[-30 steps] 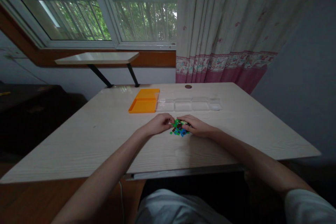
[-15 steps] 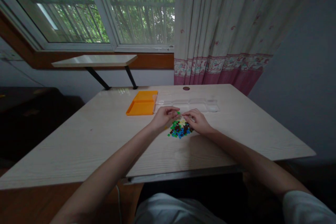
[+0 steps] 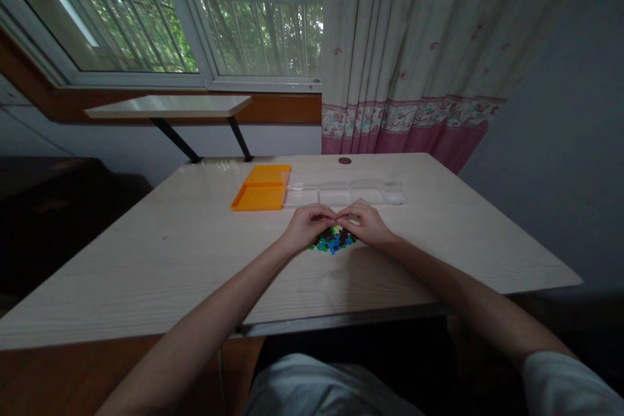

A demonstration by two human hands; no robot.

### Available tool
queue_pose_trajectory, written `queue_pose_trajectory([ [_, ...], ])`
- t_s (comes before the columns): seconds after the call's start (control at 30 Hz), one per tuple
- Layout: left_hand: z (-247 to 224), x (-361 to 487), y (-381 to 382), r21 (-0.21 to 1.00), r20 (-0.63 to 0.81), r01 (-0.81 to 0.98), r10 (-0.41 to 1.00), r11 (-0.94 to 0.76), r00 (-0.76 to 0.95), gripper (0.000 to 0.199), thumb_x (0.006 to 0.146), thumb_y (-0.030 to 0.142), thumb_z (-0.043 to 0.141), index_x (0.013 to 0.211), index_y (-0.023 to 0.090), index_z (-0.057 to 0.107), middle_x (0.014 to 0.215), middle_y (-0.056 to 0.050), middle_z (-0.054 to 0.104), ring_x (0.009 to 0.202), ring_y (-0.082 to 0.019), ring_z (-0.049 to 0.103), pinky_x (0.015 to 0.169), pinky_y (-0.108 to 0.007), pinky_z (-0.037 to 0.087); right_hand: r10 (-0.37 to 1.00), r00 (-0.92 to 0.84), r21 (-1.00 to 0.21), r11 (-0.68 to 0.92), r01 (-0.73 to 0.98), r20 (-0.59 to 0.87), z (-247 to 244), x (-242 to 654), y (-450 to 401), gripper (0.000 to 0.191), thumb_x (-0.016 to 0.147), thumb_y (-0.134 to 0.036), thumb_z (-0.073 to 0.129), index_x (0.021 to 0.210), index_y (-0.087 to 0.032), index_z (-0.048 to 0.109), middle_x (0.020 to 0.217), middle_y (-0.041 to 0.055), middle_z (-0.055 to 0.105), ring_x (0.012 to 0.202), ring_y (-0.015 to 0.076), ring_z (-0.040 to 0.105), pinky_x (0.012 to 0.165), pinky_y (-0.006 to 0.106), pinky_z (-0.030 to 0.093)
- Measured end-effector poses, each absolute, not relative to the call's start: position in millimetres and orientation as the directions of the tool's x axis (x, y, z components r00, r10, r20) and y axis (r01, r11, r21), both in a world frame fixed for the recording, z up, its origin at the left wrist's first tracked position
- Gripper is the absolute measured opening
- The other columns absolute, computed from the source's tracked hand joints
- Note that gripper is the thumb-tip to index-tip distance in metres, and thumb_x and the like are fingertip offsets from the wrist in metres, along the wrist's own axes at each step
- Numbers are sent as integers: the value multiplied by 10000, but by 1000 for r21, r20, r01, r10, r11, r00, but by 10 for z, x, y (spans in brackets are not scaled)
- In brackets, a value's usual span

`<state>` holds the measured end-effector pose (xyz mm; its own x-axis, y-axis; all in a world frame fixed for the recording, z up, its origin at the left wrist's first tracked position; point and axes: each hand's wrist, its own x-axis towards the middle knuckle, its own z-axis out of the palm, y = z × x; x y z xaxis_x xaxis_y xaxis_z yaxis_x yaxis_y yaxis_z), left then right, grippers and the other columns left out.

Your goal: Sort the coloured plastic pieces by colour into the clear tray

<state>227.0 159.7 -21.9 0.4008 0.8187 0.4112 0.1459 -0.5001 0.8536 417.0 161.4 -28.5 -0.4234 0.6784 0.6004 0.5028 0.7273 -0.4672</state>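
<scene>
A pile of small green, blue, dark brown and yellow pieces (image 3: pixel 334 242) lies on the pale wooden table. Just above its far side, my left hand (image 3: pixel 308 224) and my right hand (image 3: pixel 364 222) meet at the fingertips. Both hands are closed in a pinch. Whatever sits between the fingertips is too small to make out. The hands cover the upper part of the pile.
Behind the hands lies a clear compartment tray (image 3: pixel 341 194). An open orange case (image 3: pixel 261 187) is left of it, touching or overlapping its end. A dark round disc (image 3: pixel 344 160) sits near the table's back edge, and a raised shelf (image 3: pixel 170 106) stands at the back left.
My hands have come together at the fingertips, closing the gap between them. The green piece seen near my left fingertips no longer shows. The view has shifted slightly.
</scene>
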Motion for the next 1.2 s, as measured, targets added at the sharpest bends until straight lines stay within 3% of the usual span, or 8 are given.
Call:
queue_pose_trajectory([
  [0.27, -229, 2285, 1591, 876, 350, 219, 878, -430, 325, 298, 692, 301, 662, 937, 133, 630, 802, -49, 645, 738, -148, 602, 675, -272, 497, 577, -441, -347, 794, 499, 687, -269, 4186, 1611, 103, 791, -271, 594, 817, -186, 645, 708, 37, 638, 720, 168, 532, 708, 317, 431],
  [0.73, -202, 2232, 1603, 661, 486, 425, 784, -618, 385, 168, 762, 294, 609, 831, 147, 651, 759, -38, 624, 667, -112, 541, 575, -217, 421, 531, -481, -254, 811, 527, 697, -239, 4219, 1600, 156, 828, -286, 537, 851, -180, 650, 719, 51, 626, 741, 179, 500, 701, 323, 427],
  [1.2, -205, 2227, 1584, 637, 533, 418, 762, -647, 368, 162, 789, 302, 585, 847, 162, 642, 767, -31, 612, 640, -103, 522, 572, -214, 421, 537, -437, -283, 805, 521, 722, -245, 4207, 1593, 160, 823, -302, 555, 901, -196, 645, 729, 49, 629, 745, 184, 517, 709, 336, 433],
])
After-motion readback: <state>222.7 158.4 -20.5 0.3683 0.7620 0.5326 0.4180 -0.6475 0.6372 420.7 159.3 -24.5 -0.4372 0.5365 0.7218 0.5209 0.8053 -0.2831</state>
